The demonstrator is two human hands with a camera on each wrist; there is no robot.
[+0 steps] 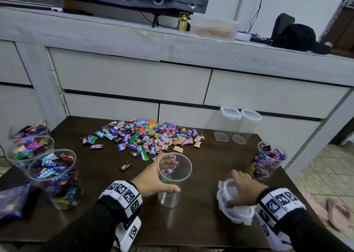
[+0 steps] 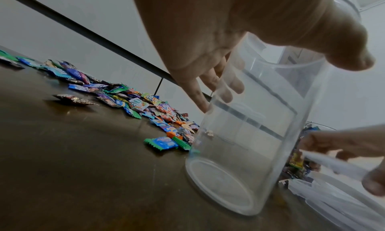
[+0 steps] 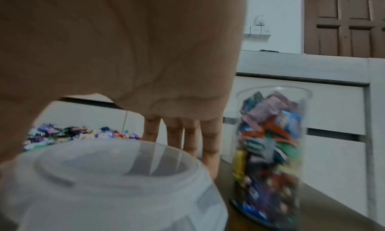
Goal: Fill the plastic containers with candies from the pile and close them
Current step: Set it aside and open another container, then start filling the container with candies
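Observation:
An empty clear plastic container (image 1: pixel 169 200) (image 2: pixel 239 152) stands upright on the dark table (image 1: pixel 107 204), just in front of the pile of wrapped candies (image 1: pixel 145 135) (image 2: pixel 145 106). My left hand (image 1: pixel 173 176) (image 2: pixel 283 84) grips its upper part, fingers behind and thumb in front. To the right lies a stack of white lids (image 1: pixel 237 213) (image 3: pixel 104 185). My right hand (image 1: pixel 232 189) rests over the stack and pinches the top lid between its fingers (image 3: pixel 209 145) and thumb.
Three open containers full of candies (image 1: pixel 55 179) stand along the table's left edge, with a blue bag (image 1: pixel 13 200) beside them. Another full one (image 1: pixel 268 161) (image 3: pixel 268 152) stands at the right edge. Two empty lidded containers (image 1: pixel 236 125) stand at the back right, against the drawers.

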